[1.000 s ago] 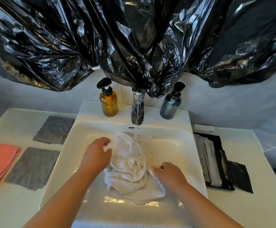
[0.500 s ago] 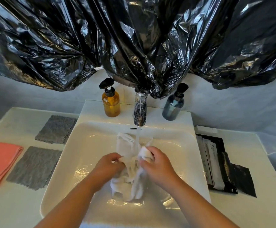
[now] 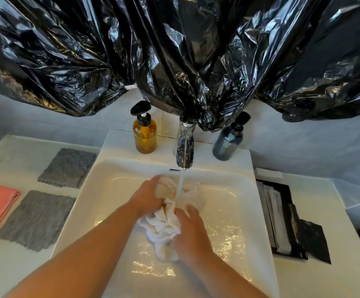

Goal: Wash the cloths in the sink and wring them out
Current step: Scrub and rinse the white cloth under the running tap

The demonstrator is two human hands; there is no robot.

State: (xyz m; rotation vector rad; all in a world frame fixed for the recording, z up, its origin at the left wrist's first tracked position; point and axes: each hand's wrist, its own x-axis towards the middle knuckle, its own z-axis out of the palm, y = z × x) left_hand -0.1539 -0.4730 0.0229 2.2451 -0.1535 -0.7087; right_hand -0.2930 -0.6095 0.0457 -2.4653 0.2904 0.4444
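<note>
White cloth (image 3: pixel 164 224), bunched and wet, is held low in the sink (image 3: pixel 235 211) under the running tap (image 3: pixel 184 147). Both hands grip it. The left hand (image 3: pixel 147 196) curls round the upper wad beside the water stream, and the right hand (image 3: pixel 193 231) wraps tightly round the lower part.

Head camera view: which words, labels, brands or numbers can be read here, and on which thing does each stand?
No text here can be read.
white packets in the black tray: a small dark print, too blurred to read.
small white tag on the black plastic sheeting: too small to read.
amber pump bottle and dark pump bottle: no label shows.
white cloth: no print shows.
</note>
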